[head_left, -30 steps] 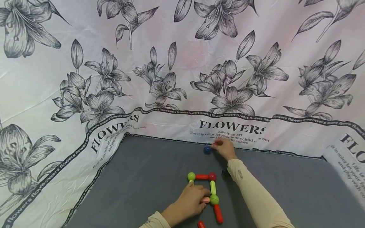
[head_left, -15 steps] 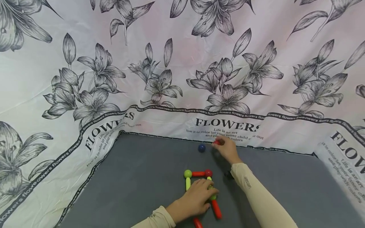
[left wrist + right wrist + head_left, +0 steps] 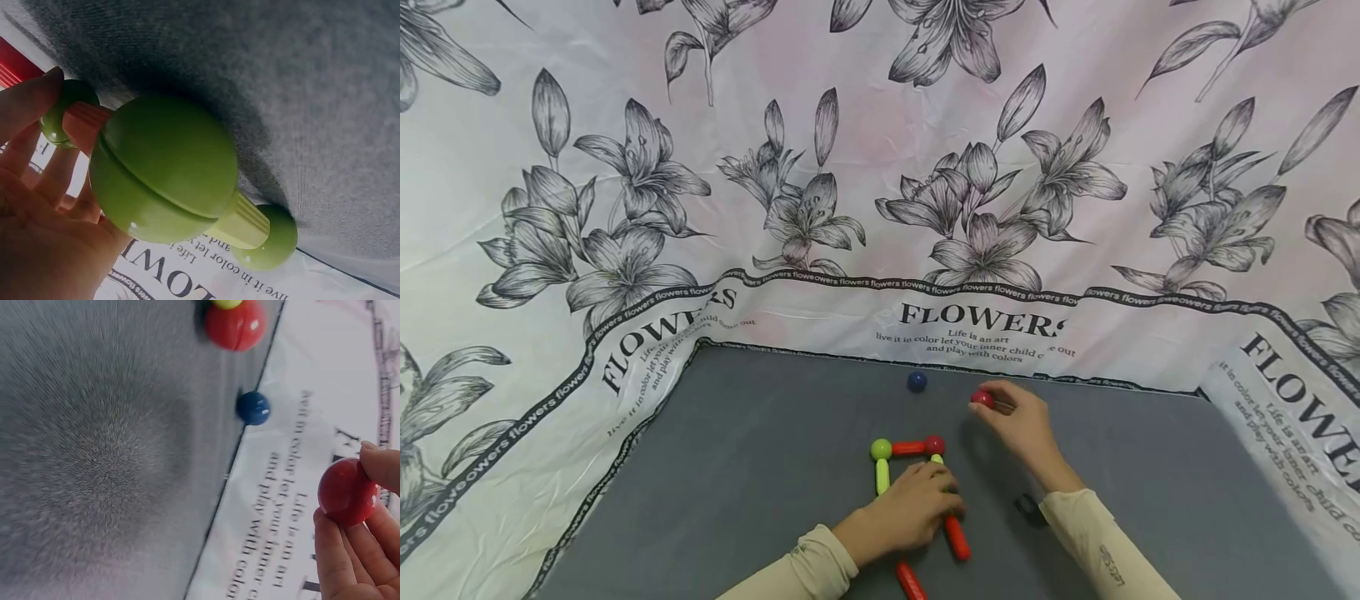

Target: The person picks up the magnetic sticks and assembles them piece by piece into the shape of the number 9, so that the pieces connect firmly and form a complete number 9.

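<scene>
My right hand (image 3: 1018, 421) pinches a red ball (image 3: 347, 491) between thumb and fingertips, raised over the grey table right of the blue ball. My left hand (image 3: 910, 508) lies over a frame of rods and balls. In the left wrist view, its thumb and fingers are around a green ball (image 3: 70, 115) that joins a red rod (image 3: 19, 62) and a salmon rod (image 3: 84, 127). A large green ball (image 3: 164, 167) sits at the salmon rod's other end. Beyond the hand, a green ball (image 3: 882, 450), a red rod (image 3: 909, 448) and another red ball (image 3: 935, 446) form the frame's far side.
A blue ball (image 3: 917, 382) lies near the table's back edge. The grey table (image 3: 760, 467) meets a flower-printed cloth (image 3: 820, 317) behind and at both sides. Red rods (image 3: 956, 537) extend from the frame toward the front. A black curved piece (image 3: 1030, 510) shows by the right sleeve.
My right hand has brought the red ball away from the blue ball, rightward and nearer. My left hand has shifted from the salmon rod area onto the green ball at the frame's right.
</scene>
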The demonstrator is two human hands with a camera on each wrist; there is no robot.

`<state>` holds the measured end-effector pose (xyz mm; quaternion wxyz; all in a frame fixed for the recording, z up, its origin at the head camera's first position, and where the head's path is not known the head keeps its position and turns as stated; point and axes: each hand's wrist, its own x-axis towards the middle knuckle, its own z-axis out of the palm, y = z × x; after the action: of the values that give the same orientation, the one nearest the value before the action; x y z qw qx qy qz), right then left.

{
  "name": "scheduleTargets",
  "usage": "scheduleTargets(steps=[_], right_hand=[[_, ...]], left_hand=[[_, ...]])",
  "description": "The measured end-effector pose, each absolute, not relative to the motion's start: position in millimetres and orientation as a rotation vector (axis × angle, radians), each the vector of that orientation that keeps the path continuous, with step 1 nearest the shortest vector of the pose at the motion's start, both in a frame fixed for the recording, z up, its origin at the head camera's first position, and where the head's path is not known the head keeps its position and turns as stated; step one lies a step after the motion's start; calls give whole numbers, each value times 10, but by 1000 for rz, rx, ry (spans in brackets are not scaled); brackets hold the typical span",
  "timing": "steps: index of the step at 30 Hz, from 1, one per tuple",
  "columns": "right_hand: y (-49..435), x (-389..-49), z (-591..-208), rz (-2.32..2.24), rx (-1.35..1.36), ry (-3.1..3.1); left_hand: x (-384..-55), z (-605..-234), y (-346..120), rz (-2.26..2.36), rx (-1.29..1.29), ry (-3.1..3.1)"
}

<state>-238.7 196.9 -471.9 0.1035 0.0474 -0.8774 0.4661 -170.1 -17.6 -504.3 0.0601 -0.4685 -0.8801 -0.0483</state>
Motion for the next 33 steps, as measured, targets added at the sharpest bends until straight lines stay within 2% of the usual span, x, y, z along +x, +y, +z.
scheduleTargets(steps=[9, 16, 26, 33], right_hand=[[2046, -1727, -4736, 1393, 93, -2604], [1944, -1350, -4810, 1478, 33, -2623], [1707, -959, -4978, 1662, -168, -2678], [1668, -803, -5046, 1778, -140, -2661]], left_hand=[[-1738, -5049, -158, -157, -1439, -2650], [-1755, -5009, -166, -163, -1422, -2665], [-1763, -5056, -149, -228, -1431, -2670], [-1735, -5030, -133, -243, -1444, -2662]])
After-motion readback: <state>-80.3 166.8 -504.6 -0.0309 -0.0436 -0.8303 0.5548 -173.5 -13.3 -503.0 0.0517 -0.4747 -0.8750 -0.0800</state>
